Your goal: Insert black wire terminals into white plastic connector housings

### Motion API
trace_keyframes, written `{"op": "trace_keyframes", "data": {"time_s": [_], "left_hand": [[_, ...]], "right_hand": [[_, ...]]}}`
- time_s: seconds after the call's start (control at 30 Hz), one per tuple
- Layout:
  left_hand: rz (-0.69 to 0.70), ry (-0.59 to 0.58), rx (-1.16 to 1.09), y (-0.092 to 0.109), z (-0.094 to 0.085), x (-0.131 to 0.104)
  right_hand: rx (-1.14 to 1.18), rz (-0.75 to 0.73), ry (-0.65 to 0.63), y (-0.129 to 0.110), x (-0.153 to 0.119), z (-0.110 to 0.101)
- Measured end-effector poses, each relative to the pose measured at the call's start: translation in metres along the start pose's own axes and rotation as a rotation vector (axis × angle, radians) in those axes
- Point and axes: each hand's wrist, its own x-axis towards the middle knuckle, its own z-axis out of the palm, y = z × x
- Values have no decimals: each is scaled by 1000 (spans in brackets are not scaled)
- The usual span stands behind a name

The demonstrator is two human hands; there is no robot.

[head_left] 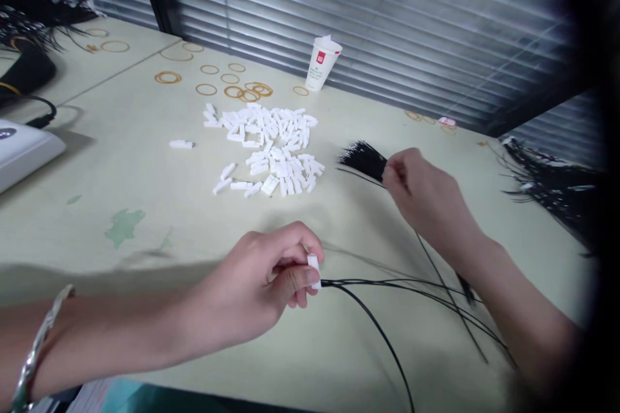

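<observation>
My left hand (pixel 276 277) pinches a small white plastic connector (pixel 314 270) between thumb and fingers. Several black wires (pixel 378 282) run out of the connector's right side, some passing under my right forearm and one curving down to the front. Farther right, my right hand (pixel 421 187) has its fingers closed at the near end of a bundle of thin black wires (pixel 363 160) with pale tips; how many of them it grips is hidden. Beyond my left hand lies a loose pile of white connectors (pixel 271 122), with one connector (pixel 181 144) apart to the left.
Rubber bands (pixel 249 91) lie scattered toward the back, near a paper cup (pixel 323 63) by the window blinds. More black wire bundles are at the far left (pixel 39 3) and right edge (pixel 552 181). A white device (pixel 29 151) with a cable sits at the left.
</observation>
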Motion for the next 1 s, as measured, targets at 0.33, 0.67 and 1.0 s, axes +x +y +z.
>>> {"op": "trace_keyframes", "data": {"time_s": [0.33,0.67,1.0], "left_hand": [[17,14,-24,-1,-1,-2],[55,16,-59,1,-2,-3],[51,13,-27,0,-2,-6]], "right_hand": [[521,-180,-171,-95,-75,-45],[371,-298,-75,-81,-84,-44],[288,-388,-112,-78,-81,-51]]}}
